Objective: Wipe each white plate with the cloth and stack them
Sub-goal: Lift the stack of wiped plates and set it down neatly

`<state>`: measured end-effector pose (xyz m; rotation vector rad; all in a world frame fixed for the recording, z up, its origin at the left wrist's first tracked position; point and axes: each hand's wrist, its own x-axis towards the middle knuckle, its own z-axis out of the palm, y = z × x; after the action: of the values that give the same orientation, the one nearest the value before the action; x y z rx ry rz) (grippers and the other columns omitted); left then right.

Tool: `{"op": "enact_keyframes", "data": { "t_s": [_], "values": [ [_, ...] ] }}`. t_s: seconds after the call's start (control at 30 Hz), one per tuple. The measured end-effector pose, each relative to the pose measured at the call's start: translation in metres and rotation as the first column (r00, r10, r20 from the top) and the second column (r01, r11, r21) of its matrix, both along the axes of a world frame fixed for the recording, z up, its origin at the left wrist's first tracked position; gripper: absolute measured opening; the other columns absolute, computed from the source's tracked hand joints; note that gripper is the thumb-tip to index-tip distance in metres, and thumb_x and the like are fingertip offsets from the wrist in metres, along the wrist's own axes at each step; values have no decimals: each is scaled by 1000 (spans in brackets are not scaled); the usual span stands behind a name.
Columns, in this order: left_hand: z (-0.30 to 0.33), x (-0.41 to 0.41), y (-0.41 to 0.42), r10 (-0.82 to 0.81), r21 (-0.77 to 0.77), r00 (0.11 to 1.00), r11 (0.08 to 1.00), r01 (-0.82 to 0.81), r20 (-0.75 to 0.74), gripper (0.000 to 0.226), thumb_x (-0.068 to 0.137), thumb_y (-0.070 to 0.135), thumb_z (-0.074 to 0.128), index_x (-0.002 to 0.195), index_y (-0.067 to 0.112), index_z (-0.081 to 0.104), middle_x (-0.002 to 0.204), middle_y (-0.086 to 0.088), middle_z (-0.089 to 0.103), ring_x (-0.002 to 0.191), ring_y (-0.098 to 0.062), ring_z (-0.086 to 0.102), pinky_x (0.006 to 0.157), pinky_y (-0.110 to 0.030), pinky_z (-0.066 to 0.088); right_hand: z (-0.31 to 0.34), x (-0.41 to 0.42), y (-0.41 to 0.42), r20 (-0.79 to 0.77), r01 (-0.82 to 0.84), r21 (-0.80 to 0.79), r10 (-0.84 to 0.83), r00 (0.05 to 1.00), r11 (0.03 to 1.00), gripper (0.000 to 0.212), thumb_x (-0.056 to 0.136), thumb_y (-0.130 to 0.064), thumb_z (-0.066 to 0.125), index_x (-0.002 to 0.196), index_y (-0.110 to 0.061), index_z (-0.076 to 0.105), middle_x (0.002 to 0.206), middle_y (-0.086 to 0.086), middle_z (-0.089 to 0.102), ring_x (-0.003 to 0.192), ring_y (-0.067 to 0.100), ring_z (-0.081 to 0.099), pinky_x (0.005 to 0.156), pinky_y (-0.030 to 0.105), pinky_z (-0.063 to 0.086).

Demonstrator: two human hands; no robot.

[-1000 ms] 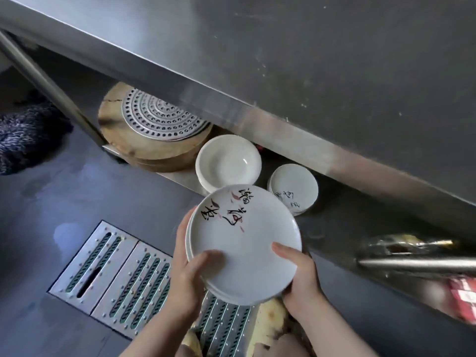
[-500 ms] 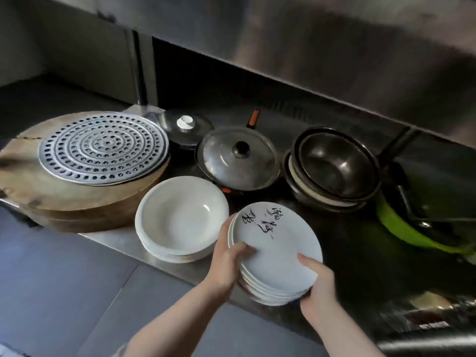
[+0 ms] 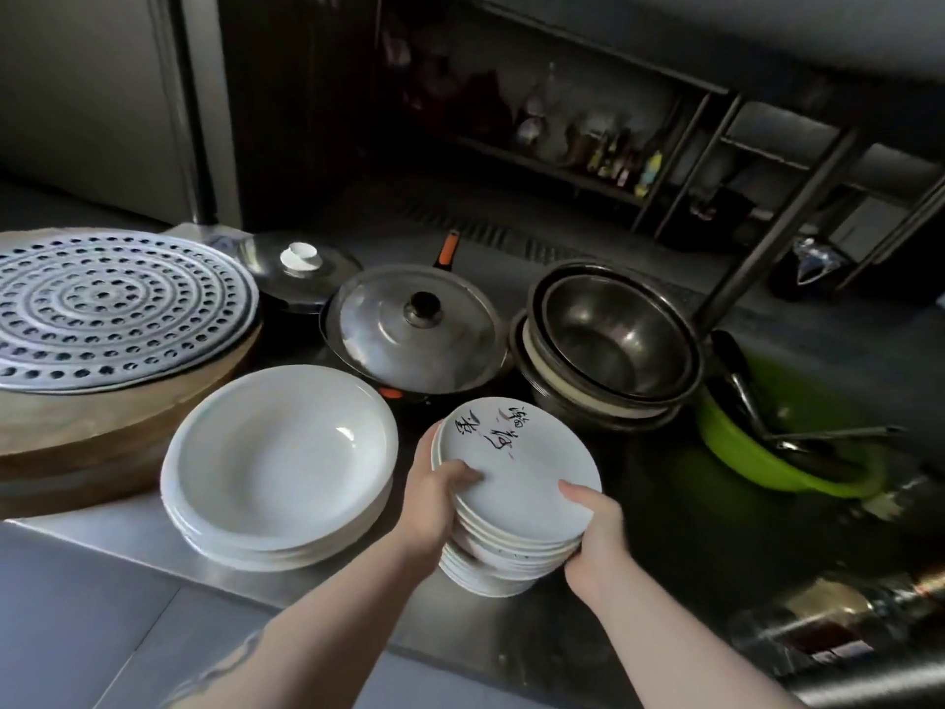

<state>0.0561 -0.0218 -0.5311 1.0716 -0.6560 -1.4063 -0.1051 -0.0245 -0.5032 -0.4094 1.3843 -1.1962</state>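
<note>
Head view – close, looking down at shelf (image 3: 327, 585)

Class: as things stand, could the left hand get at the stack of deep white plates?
Probably yes: the left hand grips the small plate stack, but the deep white plates sit right beside it, nothing between.

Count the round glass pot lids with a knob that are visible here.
2. The glass lid with a white knob sits behind the perforated tray; the glass lid with a black knob covers the orange-handled pan. Others may be hidden.
</note>
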Motion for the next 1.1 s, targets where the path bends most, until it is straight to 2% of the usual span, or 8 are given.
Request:
{"op": "enact_keyframes", "data": {
  "t_s": [0.33,0.6,0.7,0.77,0.9,0.93,1.0,1.1],
  "values": [
    [-9,3,-2,10,47,997,999,-7,-77,63,57,15,59,121,19,64,117,-17,68,108,-37,64,94,-55,52,-19,7,-2,23,47,-52,-46,999,998,29,74,-9,64,103,-12,68,91,10,75,86,31,68,67,34,51],
    [-12,0,-8,18,54,998,998,-14,-64,59,58,15,60,117,18,65,112,-15,71,107,-38,65,94,-55,53,-28,7,-3,9,129,-107,-128,992,986,34,78,-4,60,109,-15,66,101,10,72,93,32,65,72,36,51],
    [-11,-1,-8,39,-18,999,999,-39,11,66,63,14,61,129,22,59,121,-6,67,114,-26,62,97,-43,53,-27,1,-5,-38,82,-150,-89,995,985,37,80,-3,61,112,-20,65,101,6,72,93,27,66,71,35,50],
    [-11,0,-7,61,-68,995,996,-55,84,74,73,18,63,144,30,44,135,6,58,123,-13,55,104,-35,46,-25,-6,-5,-157,-20,-156,-5,988,988,34,82,-6,62,110,-26,65,102,-1,72,95,19,65,73,31,48],
    [-14,8,-8,55,-163,970,987,-16,237,59,96,15,61,147,36,39,139,24,48,124,17,43,95,-2,37,-24,-20,-3,-337,-240,-126,187,923,963,37,86,-18,65,112,-44,58,108,-19,67,101,1,58,76,20,42],
    [-15,10,-9,47,-163,964,987,-4,260,55,97,17,59,145,35,41,141,22,47,127,15,42,98,-3,35,-25,-21,-3,-360,-252,-128,192,913,959,45,86,-19,65,118,-49,54,109,-23,64,101,-1,56,76,19,41],
    [-14,11,-10,38,-169,962,986,9,271,52,98,19,57,146,33,41,147,15,45,135,2,40,113,-19,31,-25,-20,-5,-380,-241,-156,167,910,958,57,87,-18,64,126,-56,47,111,-27,61,102,-4,54,77,19,41],
    [-14,11,-13,51,-157,948,988,-1,313,48,101,24,51,147,29,40,148,11,44,138,-6,38,120,-38,26,-26,-16,-9,-389,-233,-199,142,910,952,56,87,-13,61,128,-50,49,114,-22,62,105,-1,55,78,21,43]
  ]
}}
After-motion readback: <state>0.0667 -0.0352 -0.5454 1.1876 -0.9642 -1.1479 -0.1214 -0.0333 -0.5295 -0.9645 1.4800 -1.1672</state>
